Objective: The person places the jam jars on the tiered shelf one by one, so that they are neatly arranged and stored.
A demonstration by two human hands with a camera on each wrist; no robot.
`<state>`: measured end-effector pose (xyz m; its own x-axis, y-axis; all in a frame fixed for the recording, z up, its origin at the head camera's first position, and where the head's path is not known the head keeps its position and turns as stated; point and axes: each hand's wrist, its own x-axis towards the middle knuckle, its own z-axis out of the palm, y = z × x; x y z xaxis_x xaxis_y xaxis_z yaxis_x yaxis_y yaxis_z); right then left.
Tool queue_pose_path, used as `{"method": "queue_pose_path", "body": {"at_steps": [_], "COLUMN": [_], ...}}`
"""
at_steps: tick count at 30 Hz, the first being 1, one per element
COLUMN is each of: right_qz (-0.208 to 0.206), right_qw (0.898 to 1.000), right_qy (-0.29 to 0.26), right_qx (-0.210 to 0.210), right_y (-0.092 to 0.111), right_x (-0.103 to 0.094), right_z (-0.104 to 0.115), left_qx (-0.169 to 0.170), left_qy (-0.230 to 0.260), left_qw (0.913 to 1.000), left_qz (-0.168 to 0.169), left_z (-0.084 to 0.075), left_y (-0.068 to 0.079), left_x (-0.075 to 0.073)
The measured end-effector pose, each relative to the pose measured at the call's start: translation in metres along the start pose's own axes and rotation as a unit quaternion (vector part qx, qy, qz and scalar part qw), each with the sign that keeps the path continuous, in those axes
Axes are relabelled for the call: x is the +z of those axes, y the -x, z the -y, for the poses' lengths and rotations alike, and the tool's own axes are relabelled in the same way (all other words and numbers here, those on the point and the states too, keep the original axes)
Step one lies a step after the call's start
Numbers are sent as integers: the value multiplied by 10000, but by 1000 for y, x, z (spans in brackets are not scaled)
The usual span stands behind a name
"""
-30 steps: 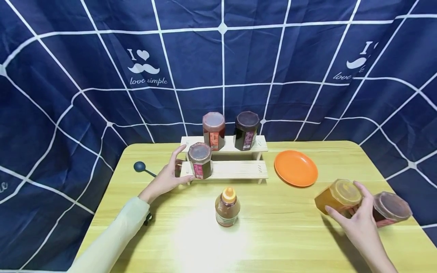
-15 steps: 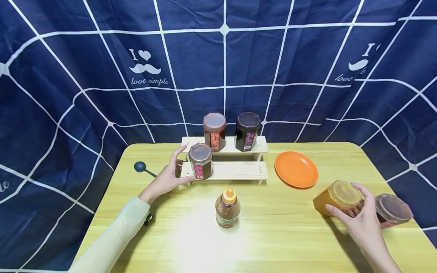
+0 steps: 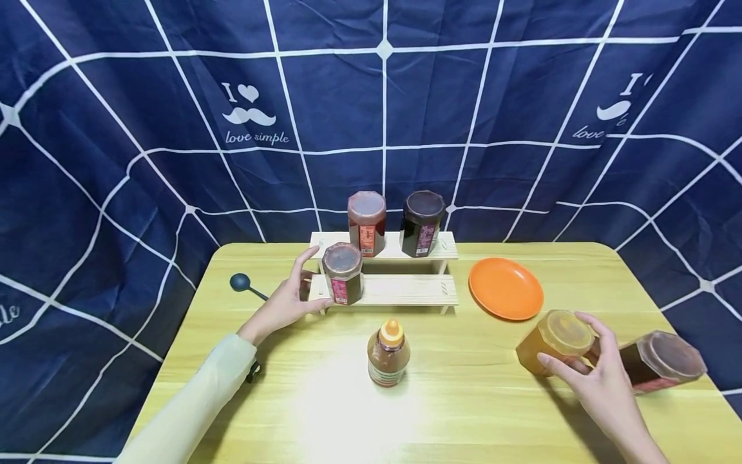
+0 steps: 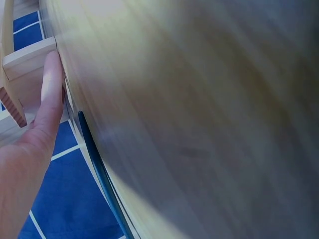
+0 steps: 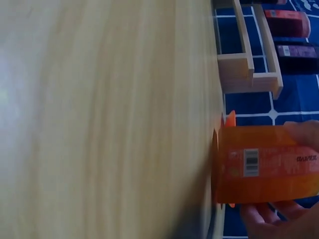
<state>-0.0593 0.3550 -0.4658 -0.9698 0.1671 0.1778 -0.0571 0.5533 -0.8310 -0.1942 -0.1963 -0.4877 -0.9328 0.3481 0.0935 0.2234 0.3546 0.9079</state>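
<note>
My right hand (image 3: 603, 380) grips an octagonal amber jar (image 3: 547, 345) from its right side, thumb in front and fingers behind. In the right wrist view the jar (image 5: 264, 164) shows its orange label and barcode, close over the table. My left hand (image 3: 286, 296) lies at the left end of a two-tier wooden rack (image 3: 406, 290), index finger and thumb spread and touching it. On the lower tier, beside that hand, is a jar with a pink label (image 3: 346, 283). A red jar (image 3: 366, 225) and a dark purple jar (image 3: 422, 225) stand on the upper tier.
A squeeze bottle with an orange cap (image 3: 388, 357) stands in front of the rack. An orange plate (image 3: 506, 288) lies to its right. Another dark jar (image 3: 661, 364) is just right of my right hand. A dark blue spoon (image 3: 240, 281) lies at the left.
My right hand has carried the amber jar a little to the left, widening the gap to the dark jar beside it. The left hand keeps its place at the rack.
</note>
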Motion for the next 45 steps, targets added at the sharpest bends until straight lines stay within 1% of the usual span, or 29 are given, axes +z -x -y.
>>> {"method": "queue_pose_path", "body": {"at_steps": [3, 7, 14, 16, 20, 24, 31, 38, 45], "right_qz": [28, -52, -161, -160, -53, 136, 342, 467, 655], "right_qw": [9999, 9996, 9986, 9985, 9983, 9973, 9960, 9942, 9906], "right_qy": [-63, -146, 111, 95, -129, -340, -359, -289, -494], "right_qx": [-89, -256, -482, -510, -568, -643, -745, -928, -1092], "right_y": [2, 1, -2, -4, -8, -13, -22, -36, -50], "right_x": [3, 7, 15, 19, 25, 32, 44, 57, 72], "right_z": [2, 7, 18, 22, 33, 43, 60, 78, 90], "left_qx": [19, 21, -36, -24, -5, -28, -28, 12, -25], "left_qy": [8, -8, -12, 3, 30, 42, 80, 39, 36], "left_qw": [10000, 10000, 10000, 10000, 10000, 10000, 10000, 10000, 10000], "left_qz": [2, 28, 23, 24, 32, 30, 53, 37, 47], "left_z": [0, 0, 1, 1, 0, 0, -1, 0, 0], "left_y": [-1, -1, 0, 1, 0, 0, 1, 0, 1], "left_x": [0, 1, 0, 0, -1, -1, -1, 0, -1]}}
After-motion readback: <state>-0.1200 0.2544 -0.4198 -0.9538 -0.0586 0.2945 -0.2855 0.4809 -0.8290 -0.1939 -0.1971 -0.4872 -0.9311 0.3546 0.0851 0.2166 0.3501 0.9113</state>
